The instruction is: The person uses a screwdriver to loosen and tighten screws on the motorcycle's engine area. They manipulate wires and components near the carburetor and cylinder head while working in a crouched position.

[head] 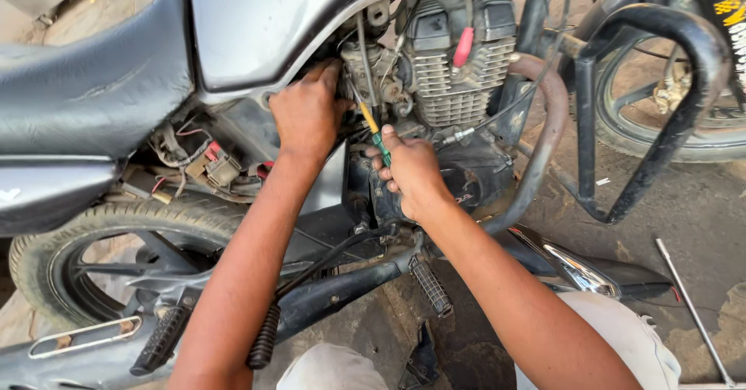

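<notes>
Right hand point(412, 171) grips a green-and-yellow screwdriver point(373, 130), tip angled up at the carburetor point(371, 75). Left hand point(309, 114) pressed against the motorcycle engine point(458, 64); its grip hidden.

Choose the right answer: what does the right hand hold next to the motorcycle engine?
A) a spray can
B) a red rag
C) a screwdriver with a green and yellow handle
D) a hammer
C: the right hand grips a screwdriver with a green and yellow handle, its shaft pointing up toward the engine, while the left hand rests on the parts beside it.
</notes>
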